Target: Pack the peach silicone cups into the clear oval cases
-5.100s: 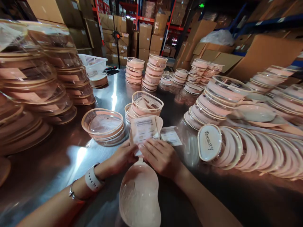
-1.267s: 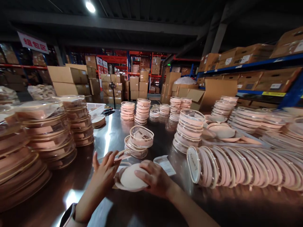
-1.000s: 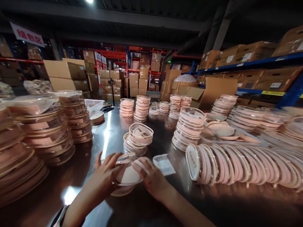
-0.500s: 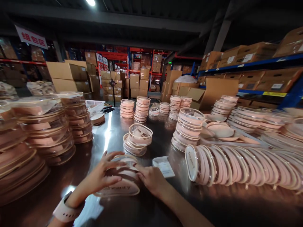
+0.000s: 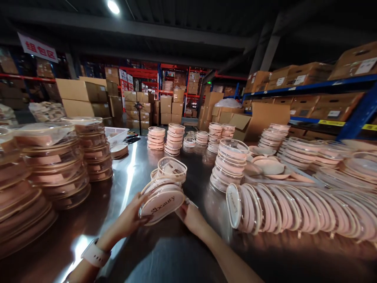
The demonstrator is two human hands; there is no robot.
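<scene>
Both hands (image 5: 133, 215) hold a glossy case (image 5: 163, 205) (softly rounded).

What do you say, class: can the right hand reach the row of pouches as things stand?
Probably yes: only table seems to lie between the right hand and the row. It may first need to leave the held pouch.

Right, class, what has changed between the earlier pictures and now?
The clear "beauty" case has risen, its lettered face turned toward the camera, held by the left hand. The white packet has left its spot, apparently for the right hand. The row of upright cases stayed put.
</scene>
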